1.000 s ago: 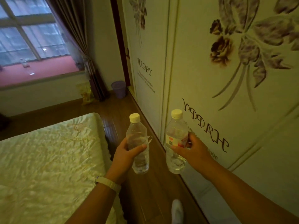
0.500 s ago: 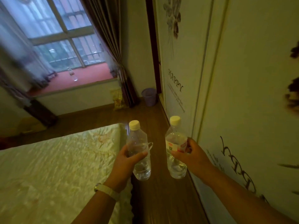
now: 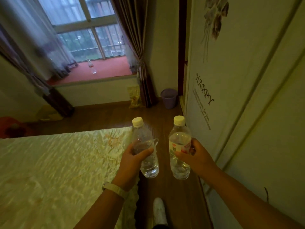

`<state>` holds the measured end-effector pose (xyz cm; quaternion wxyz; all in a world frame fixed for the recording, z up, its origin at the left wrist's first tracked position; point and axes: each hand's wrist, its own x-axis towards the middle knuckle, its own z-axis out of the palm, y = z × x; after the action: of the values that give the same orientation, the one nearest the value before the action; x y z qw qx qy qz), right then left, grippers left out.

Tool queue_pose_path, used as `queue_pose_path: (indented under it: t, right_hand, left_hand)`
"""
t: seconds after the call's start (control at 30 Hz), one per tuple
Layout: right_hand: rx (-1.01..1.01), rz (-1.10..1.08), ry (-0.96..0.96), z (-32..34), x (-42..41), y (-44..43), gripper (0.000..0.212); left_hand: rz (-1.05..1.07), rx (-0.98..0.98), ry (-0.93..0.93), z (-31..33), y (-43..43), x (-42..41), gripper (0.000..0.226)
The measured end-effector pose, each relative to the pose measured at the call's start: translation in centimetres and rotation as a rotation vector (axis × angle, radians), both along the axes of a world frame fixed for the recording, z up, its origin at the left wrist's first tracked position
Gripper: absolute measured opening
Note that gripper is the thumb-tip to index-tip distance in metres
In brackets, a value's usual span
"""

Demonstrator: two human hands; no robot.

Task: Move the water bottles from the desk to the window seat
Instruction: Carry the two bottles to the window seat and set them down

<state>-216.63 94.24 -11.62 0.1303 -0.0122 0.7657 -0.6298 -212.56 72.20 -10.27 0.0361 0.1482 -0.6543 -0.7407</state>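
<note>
Pale yellow satin-covered bed (image 3: 49, 162): fills the left foreground.
Small clear plastic bottle with a red label (image 3: 92, 67): stands upright on the window seat, well apart from the person.
Red-topped window seat (image 3: 112, 70): runs under the barred window at the far end of the room.
Left hand (image 3: 132, 161): pale band at the wrist; fingers and thumb curled round the bottle's mid-body.
Clear plastic water bottle with a cream cap (image 3: 145, 146): upright, held in the air beside the bed's edge.
Round lilac plastic waste bin (image 3: 168, 98): on the wooden floor, near the wardrobe corner.
Clear plastic water bottle with a red-and-white label (image 3: 179, 146): cream cap, upright in the air, just beside the other held bottle, not touching.
Right hand (image 3: 196, 156): fingers wrapped round the labelled band, thumb across the front.
Cream wardrobe door printed "HAPPY" (image 3: 231, 96): lines the right side.
</note>
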Motion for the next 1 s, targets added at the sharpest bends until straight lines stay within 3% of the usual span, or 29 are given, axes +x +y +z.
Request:
queue_pose_path:
  t: [0.17, 0.33, 0.6, 0.73, 1.0]
  right_hand:
    - [0.055, 0.012, -0.003, -0.7, -7.5, -2.7, 0.061]
    - [0.099, 0.04, -0.01, -0.2, -16.2, -6.3, 0.066]
    - [0.1, 0.019, 0.055, 2.2, -29.8, -10.3, 0.065]
    - [0.085, -0.006, 0.081, 3.4, -36.3, -10.6, 0.068]
    - [0.028, 0.082, 0.042, 0.9, -49.4, -12.5, 0.06]
  left_hand:
    - [-0.002, 0.029, -0.015, -1.6, -2.8, -7.5, 0.056]
    - [-0.039, 0.051, 0.001, -1.3, -6.2, -16.7, 0.039]
    - [-0.075, 0.003, 0.002, 0.7, -11.5, -28.8, 0.049]
    - [-0.067, -0.013, 0.007, 1.0, -13.1, -34.2, 0.034]
    - [0.031, -0.047, -0.042, 0.2, -13.6, -46.2, 0.033]
